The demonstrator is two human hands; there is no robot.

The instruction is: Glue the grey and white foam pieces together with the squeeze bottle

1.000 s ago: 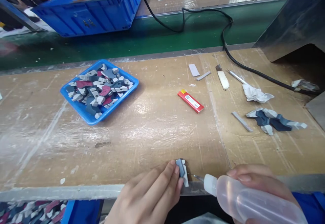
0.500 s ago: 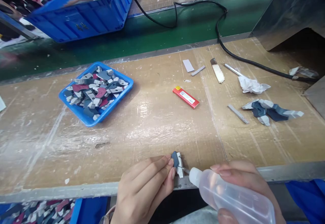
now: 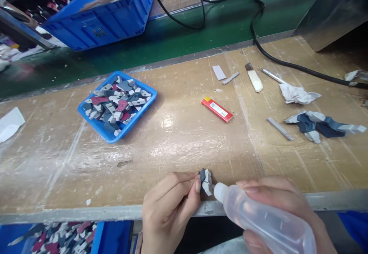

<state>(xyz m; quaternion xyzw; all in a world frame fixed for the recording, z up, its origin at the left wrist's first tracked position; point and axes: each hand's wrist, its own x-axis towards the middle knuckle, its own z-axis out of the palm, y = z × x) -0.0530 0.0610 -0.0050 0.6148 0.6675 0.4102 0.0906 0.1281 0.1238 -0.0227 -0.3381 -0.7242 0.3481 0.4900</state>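
Observation:
Between the fingertips of my left hand (image 3: 174, 204) is a small dark-blue and white moulded piece (image 3: 206, 184), held over the table's front edge. My right hand (image 3: 283, 200) is wrapped round a translucent squeeze bottle (image 3: 267, 221) with a white cap. The bottle lies tilted, its cap pointing left. Its thin tip comes up against or very close to the white side of the piece; whether they touch I cannot tell. A joined blue and white assembly (image 3: 323, 125) lies on the table at the right.
A blue tray (image 3: 153, 96) of small grey, blue and maroon pieces stands left of centre. A red box (image 3: 217, 109), a blade-like tool (image 3: 254, 78), a metal pen-like tool (image 3: 273, 75) and grey strips lie farther back. A black cable (image 3: 299, 68) runs along the back right.
The piece has turned a little in my left fingers, and its white side shows more. Both hands keep their hold. The whole view has shifted slightly, with the table items appearing farther right.

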